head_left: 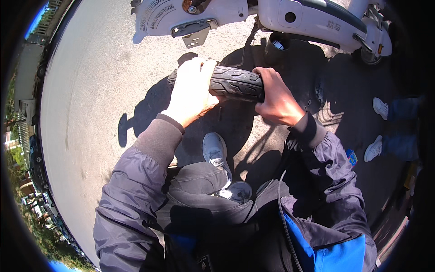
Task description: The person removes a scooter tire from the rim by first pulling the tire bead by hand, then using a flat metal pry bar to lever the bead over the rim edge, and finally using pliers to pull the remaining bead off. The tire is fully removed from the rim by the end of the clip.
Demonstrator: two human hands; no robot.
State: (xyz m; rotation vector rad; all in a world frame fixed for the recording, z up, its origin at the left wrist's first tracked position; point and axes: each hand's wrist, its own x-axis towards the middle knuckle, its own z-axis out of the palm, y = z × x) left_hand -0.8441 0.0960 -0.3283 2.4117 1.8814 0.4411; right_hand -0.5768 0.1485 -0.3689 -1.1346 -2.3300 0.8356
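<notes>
A black treaded tyre (235,83) is held upright in front of me, its tread facing up. My left hand (192,90) grips it over the top on the left side, with fingers wrapped over the tread. My right hand (278,97) clasps the right end of the visible tread, thumb toward me. The lower part of the tyre is hidden, and I cannot tell whether a rim is inside it. Beyond my hands lies the white body of a scooter (308,20), apart from the tyre.
A dark round container (277,47) stands near the scooter. Small tools or parts (319,90) lie in shadow at the right. A round metal lid or tin (240,191) is by my shoe (214,147). A small blue box (351,157) and another person's shoes (379,109) are farther right.
</notes>
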